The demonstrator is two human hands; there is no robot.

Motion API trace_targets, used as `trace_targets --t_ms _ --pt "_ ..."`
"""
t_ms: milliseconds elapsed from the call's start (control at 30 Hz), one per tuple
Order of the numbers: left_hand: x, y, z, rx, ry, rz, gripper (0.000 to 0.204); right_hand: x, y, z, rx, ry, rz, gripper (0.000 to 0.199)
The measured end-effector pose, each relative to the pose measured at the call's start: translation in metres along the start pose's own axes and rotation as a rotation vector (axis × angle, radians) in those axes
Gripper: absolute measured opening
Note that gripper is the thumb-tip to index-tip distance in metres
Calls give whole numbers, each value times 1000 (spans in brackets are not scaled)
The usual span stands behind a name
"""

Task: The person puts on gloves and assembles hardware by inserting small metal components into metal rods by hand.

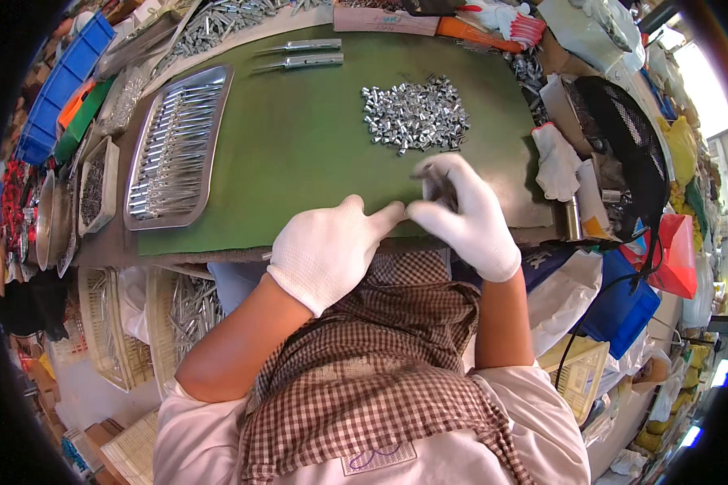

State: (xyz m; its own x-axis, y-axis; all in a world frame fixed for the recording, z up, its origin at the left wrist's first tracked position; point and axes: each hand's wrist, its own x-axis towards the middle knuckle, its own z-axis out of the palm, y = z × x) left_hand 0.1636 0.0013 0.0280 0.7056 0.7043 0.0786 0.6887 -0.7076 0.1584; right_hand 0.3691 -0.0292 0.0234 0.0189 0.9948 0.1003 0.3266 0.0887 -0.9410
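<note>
Both my hands wear white knit gloves and meet at the near edge of the green mat [299, 129]. My left hand [328, 246] is closed, its fingertips pointing right; a small metal end shows by its wrist, and whatever it grips is hidden. My right hand [465, 214] has its fingers curled over a dark, blurred area, its thumb close to the left fingertips. What lies inside it I cannot make out. Beyond the right hand is a pile of small silver metal sleeves [416, 115]. Two pointed metal tools [311, 61] rest at the mat's far side.
At left, a metal tray [205, 182] holds rows of slim pointed metal pieces. A small bin [97, 186] and a blue crate [65, 89] stand further left. To the right lie a white glove [556, 162] and a black mesh object [623, 121]. Baskets [109, 323] sit below the table.
</note>
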Motion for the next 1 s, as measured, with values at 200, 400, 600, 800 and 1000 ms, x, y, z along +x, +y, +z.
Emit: trace_targets --t_ms 200,400,600,800,1000 --pt "4 3 -7 -58 -19 9 29 12 10 38 1152 179 -79 59" --pt "4 4 -5 -35 -24 12 30 12 17 45 1151 201 -142 58" --pt "13 10 -11 72 -68 46 19 10 29 47 1069 100 -290 55" --pt "35 4 6 124 54 233 10 14 33 35 1198 201 -137 53" --pt "-5 -12 0 -69 219 50 23 18 30 39 1227 250 -98 51"
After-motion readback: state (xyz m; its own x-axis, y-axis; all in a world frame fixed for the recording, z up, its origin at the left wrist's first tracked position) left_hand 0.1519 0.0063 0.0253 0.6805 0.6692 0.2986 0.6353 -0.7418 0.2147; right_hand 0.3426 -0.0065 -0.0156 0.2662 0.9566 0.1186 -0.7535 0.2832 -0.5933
